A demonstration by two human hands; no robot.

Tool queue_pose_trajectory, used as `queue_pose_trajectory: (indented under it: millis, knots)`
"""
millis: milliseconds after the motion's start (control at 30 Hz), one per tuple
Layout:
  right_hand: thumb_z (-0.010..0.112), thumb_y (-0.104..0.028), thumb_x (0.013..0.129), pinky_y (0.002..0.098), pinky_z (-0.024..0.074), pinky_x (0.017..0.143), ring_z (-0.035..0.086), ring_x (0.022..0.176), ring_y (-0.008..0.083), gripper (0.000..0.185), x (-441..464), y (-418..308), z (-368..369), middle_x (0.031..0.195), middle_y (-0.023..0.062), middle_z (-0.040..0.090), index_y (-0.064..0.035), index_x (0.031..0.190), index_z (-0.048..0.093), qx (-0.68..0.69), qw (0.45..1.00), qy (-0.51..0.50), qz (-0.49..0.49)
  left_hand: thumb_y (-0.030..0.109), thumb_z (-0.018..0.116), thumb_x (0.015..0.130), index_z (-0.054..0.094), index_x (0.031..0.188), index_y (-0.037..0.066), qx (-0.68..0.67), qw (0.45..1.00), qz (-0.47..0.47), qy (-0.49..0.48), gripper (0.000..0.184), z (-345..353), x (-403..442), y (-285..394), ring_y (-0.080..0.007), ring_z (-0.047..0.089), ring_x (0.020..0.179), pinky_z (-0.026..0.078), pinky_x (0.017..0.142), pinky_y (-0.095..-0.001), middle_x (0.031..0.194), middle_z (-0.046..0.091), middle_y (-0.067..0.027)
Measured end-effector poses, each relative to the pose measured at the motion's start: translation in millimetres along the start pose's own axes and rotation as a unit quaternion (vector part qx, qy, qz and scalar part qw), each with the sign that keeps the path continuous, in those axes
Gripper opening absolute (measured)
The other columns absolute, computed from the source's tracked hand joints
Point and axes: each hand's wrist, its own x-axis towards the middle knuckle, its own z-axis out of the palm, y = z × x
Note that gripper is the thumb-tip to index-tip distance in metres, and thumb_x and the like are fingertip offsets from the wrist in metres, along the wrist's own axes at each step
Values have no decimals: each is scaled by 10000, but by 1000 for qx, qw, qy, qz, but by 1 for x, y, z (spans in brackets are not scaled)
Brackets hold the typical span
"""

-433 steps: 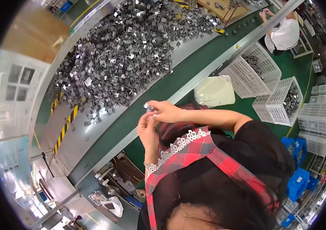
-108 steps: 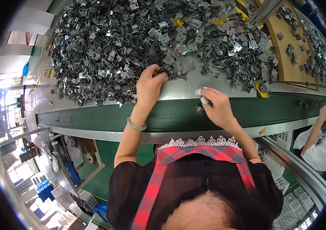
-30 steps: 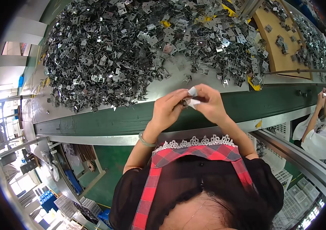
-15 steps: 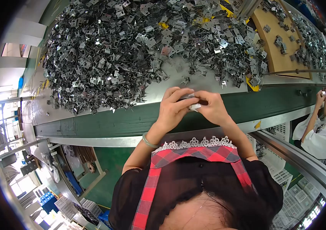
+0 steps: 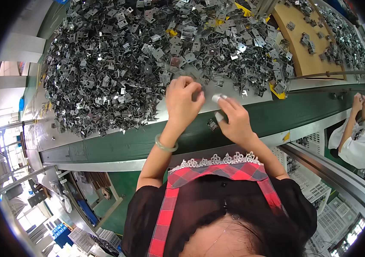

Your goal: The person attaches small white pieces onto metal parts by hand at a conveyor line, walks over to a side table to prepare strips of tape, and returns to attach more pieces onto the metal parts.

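A large heap of small metal brackets covers the metal tabletop. My left hand, with a pale bangle on its wrist, is over the near edge of the heap. Its fingers are curled, and whatever may be between them is hidden. To its right, my right hand is over the green belt, thumb and index finger apart, white wraps on the fingertips. A small metal part is on the belt just left of the right thumb.
A tan board bearing several brackets is at the upper right. A metal rail runs diagonally at the lower right. Beyond it, a co-worker in white has both hands raised over the belt. White crates stand below the rail.
My hands were together around a small part; they have now separated. The left moved up toward the heap, the right opened, and a metal part now shows on the belt beside it.
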Motion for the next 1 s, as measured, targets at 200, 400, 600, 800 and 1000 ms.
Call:
queue_pose_trajectory:
  millis: [200, 400, 600, 800, 1000]
  knots:
    - [690, -33, 736, 363, 561, 736, 666, 893, 313, 293, 8, 3, 4, 1013, 163, 668, -25, 1026, 650, 0, 982, 74, -175, 34, 648, 772, 628, 924, 0, -290, 912, -166, -238, 156, -28, -23, 18, -223, 605, 1038, 483, 891, -328, 1103, 629, -117]
    - [719, 43, 655, 332, 557, 646, 679, 794, 291, 281, 15, -14, 6, 935, 152, 669, 4, 925, 650, 41, 960, 141, -238, 113, 672, 881, 643, 1062, 3, -765, 544, -325, -116, 213, -5, -63, -7, -189, 612, 1048, 519, 940, -343, 1161, 632, -106]
    - [718, 29, 721, 317, 561, 693, 677, 812, 272, 236, 8, -16, 6, 929, 142, 663, 4, 946, 654, 74, 969, 114, -208, 133, 627, 923, 622, 943, 41, -778, 532, -330, -56, 93, 0, -65, 6, -138, 610, 915, 517, 794, -286, 1027, 628, -52]
    - [662, 113, 782, 232, 512, 654, 626, 842, 84, 200, 9, -13, 3, 906, 46, 668, 27, 963, 669, 473, 867, -27, 154, 82, 603, 917, 579, 904, 39, -573, 765, -235, -175, 50, -28, -41, 8, -123, 606, 828, 520, 719, -276, 943, 617, -43]
    - [706, 58, 710, 312, 550, 645, 677, 760, 228, 207, 16, -4, -3, 897, 116, 678, -1, 907, 682, 74, 987, 47, -131, 30, 690, 841, 609, 1012, -14, -607, 729, -273, -160, 194, -11, -44, -3, -118, 625, 803, 540, 658, -244, 935, 640, -57]
